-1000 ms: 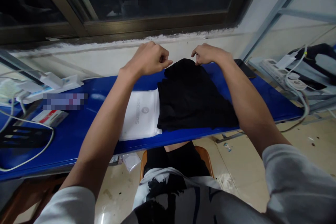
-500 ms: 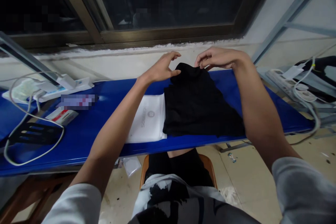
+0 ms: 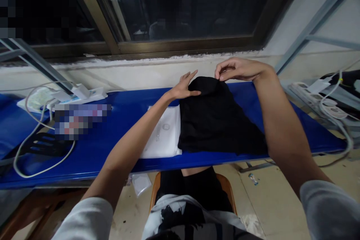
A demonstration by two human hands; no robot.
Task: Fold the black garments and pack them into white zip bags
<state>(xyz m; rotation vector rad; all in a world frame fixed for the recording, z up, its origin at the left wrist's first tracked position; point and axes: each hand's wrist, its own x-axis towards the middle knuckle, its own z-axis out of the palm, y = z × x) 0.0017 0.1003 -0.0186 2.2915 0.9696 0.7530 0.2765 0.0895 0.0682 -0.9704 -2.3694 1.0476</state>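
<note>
A black cloth garment (image 3: pixel 216 123) lies partly folded on the blue table (image 3: pixel 118 127); its exact kind cannot be made out. At its far right corner my right hand (image 3: pixel 239 69) pinches the upper edge between thumb and fingertips. My left hand (image 3: pixel 184 87) is at the far left corner, fingers spread, with the thumb lying over the cloth. Left of the garment and touching it lies a flat white printed bag (image 3: pixel 164 137), partly covered by my left forearm.
Power strips with chargers and cables stand at the left (image 3: pixel 81 95) and the right (image 3: pixel 317 93). A black slotted object (image 3: pixel 45 145) lies inside a white cable loop. Behind the table are a wall and a window (image 3: pixel 191 11). Metal frame posts rise on both sides.
The bunched far end of the garment now lies flatter. My left hand has come down closer onto the cloth, while my right hand keeps its pinch. The view has shifted slightly.
</note>
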